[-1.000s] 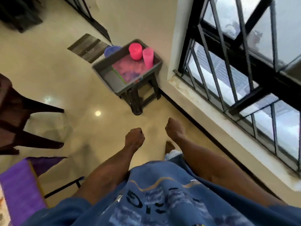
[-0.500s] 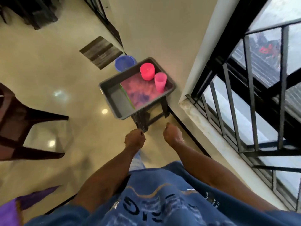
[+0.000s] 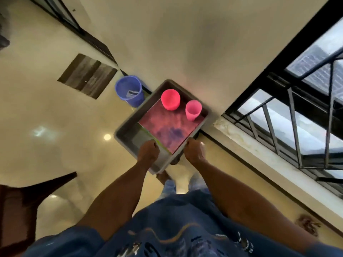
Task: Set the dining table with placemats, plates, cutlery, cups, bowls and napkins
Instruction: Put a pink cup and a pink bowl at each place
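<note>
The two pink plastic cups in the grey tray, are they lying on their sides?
No, the darker pink plastic cup and the lighter pink plastic cup both stand upright.

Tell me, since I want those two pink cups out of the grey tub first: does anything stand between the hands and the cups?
Nothing visible does. Both hands, left and right, are at the grey tub's near edge. Between them and the darker pink cup and lighter pink cup lies only the flat pink mat on which the cups stand.

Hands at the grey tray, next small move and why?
Probably grip the grey plastic tray by its near rim and lift it level: left hand and right hand sit at that edge, and the red plastic bowl and pink plastic cup stand loose inside.
</note>
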`<state>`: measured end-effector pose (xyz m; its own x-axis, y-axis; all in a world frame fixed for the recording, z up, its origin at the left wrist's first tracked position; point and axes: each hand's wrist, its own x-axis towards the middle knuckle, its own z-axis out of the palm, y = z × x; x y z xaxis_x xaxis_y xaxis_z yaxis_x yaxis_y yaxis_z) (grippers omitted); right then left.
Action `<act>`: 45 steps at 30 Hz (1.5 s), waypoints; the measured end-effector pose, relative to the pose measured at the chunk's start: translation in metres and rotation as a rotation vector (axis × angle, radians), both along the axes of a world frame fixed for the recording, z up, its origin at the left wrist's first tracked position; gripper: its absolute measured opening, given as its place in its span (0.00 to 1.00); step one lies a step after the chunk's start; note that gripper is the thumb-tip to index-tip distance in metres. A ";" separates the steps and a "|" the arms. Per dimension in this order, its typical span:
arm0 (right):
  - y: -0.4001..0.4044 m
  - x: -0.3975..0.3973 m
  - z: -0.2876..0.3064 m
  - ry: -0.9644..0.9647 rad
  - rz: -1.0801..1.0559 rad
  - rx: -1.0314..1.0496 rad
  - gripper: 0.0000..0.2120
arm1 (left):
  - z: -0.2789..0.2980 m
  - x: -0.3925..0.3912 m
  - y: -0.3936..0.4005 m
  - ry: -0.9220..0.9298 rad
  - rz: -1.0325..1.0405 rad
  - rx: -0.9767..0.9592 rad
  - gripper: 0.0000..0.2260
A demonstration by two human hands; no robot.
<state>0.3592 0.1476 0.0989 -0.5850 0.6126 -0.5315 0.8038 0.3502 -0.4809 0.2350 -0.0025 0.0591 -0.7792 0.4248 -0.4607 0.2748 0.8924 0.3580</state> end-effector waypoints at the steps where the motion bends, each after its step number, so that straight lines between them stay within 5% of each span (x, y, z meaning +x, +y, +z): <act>1: 0.000 -0.013 0.003 0.000 0.016 -0.023 0.12 | 0.000 -0.013 0.004 0.002 0.008 0.001 0.07; 11: 0.059 -0.145 -0.025 0.211 -0.210 -0.095 0.03 | -0.040 -0.116 0.075 -0.258 0.289 0.111 0.10; 14: 0.092 -0.185 -0.039 0.171 -0.240 -0.110 0.17 | -0.060 -0.138 0.101 -0.430 0.477 0.158 0.17; 17: 0.127 -0.221 -0.064 0.099 -0.233 -0.167 0.23 | -0.075 -0.162 0.126 -0.580 0.601 0.257 0.13; 20: 0.155 -0.248 -0.085 -0.015 -0.263 -0.274 0.25 | -0.092 -0.180 0.146 -0.677 0.648 0.321 0.10; 23: 0.170 -0.274 -0.111 -0.129 -0.252 -0.335 0.24 | -0.112 -0.191 0.164 -0.773 0.709 0.345 0.22; 33: 0.170 -0.279 -0.163 -0.125 -0.382 -0.558 0.18 | -0.147 -0.204 0.182 -0.887 0.728 0.445 0.23; 45: 0.134 -0.282 -0.113 -0.203 -0.331 -0.385 0.19 | -0.094 -0.194 0.154 -0.858 0.759 0.543 0.20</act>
